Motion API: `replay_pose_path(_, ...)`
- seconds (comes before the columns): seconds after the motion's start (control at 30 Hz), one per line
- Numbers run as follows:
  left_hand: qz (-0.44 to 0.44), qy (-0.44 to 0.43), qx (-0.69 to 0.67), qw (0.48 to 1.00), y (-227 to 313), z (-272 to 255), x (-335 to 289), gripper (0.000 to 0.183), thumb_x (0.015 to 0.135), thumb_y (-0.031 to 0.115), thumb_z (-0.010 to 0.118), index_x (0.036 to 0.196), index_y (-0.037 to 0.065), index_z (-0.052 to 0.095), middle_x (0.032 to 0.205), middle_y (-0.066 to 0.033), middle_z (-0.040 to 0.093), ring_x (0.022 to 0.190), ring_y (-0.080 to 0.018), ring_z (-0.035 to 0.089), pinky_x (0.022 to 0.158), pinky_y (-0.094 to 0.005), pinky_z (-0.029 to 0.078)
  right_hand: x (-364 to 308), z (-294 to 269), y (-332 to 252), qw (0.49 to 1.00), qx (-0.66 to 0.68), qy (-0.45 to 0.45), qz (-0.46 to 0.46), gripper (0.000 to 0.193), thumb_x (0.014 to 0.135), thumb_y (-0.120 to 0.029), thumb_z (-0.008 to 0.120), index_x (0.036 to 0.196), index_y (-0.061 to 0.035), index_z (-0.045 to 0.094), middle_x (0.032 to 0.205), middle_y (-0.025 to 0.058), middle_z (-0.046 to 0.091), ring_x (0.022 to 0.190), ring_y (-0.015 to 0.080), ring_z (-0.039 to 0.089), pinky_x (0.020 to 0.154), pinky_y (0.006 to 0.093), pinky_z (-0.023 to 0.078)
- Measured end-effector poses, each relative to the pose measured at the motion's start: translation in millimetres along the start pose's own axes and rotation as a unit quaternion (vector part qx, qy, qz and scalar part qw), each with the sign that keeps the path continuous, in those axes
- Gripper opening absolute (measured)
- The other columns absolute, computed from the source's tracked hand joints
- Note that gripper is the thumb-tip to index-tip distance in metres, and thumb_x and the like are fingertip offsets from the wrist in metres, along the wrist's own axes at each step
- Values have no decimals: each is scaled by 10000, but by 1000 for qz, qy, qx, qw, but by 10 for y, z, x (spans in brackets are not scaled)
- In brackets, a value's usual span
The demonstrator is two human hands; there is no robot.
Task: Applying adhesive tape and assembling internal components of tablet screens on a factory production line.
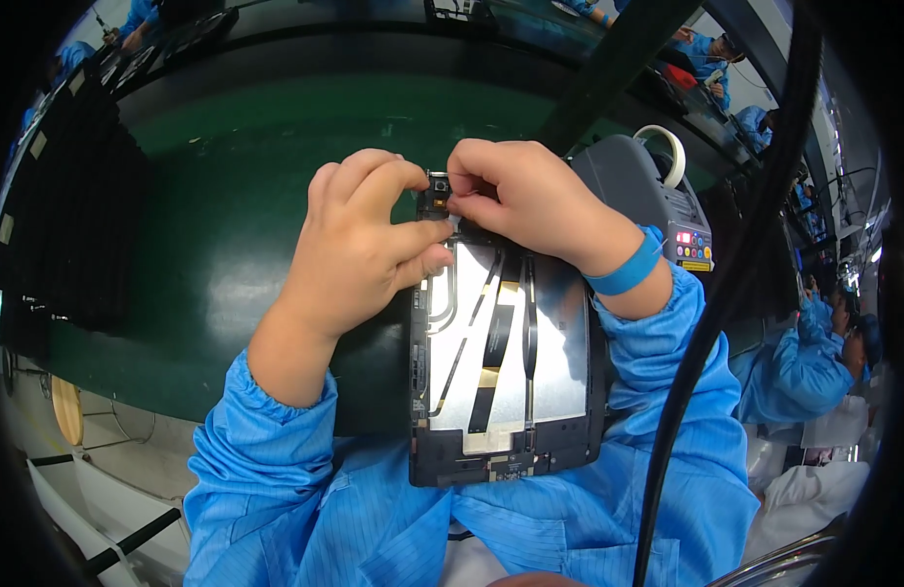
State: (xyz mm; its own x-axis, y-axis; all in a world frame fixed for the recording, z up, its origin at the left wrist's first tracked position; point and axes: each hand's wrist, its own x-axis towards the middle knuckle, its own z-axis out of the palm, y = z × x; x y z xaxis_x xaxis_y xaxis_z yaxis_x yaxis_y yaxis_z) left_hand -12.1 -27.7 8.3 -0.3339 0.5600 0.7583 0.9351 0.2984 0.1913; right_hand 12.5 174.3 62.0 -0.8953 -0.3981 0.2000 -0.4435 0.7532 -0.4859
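Note:
An opened tablet (561,357) lies with its silvery inner plate, black frame and flat ribbon cables facing up. Its lower end reaches over the table edge, near my lap. My left hand (359,230) grips the tablet's upper left corner, thumb and fingertips around a small camera module (440,186). Across from it, my right hand (530,201) is closed in a pinch beside that module. Whatever sits between the right fingertips is hidden or too small to name. A blue band (630,266) circles my right wrist.
A grey tape dispenser (623,176) with a pale tape roll (667,147) stands right of my hands on the green table (246,215). Stacked black panels (70,205) line the left side. A black cable (730,293) hangs at right. People in blue work nearby.

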Motion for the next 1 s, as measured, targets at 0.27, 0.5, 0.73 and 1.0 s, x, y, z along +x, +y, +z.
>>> replay_pose_path(0.27,-53,-43,-61,996,37,2,26,282,637,265,765,856,93,717,1011,-76,567,1072,-292,501,874,-426,394,21,0,-33,997,-76,16,-13,174,766,-114,705,830,-54,555,718,86,606,647,260,589,578,317,462)
replay_pose_path(0.5,-70,-55,-99,991,5,-14,14,295,593,165,784,869,78,728,1041,-101,574,1092,-329,501,929,-449,413,24,-87,-27,988,-119,101,13,169,784,-161,672,914,-63,625,770,88,650,697,269,628,623,363,489)
replay_pose_path(0.73,-86,-59,-108,989,-6,8,-7,285,593,142,777,866,78,728,1042,-102,575,1089,-326,505,932,-448,409,2,-64,19,983,129,-8,129,174,795,-132,687,907,-10,635,731,29,593,664,91,556,569,250,454)
replay_pose_path(1.0,-85,-70,-135,985,-37,16,-1,297,640,186,769,890,36,710,1007,-127,564,1040,-326,526,873,-431,448,17,50,93,997,-2,57,61,131,800,-128,659,832,-1,650,716,67,607,614,121,560,569,255,461)
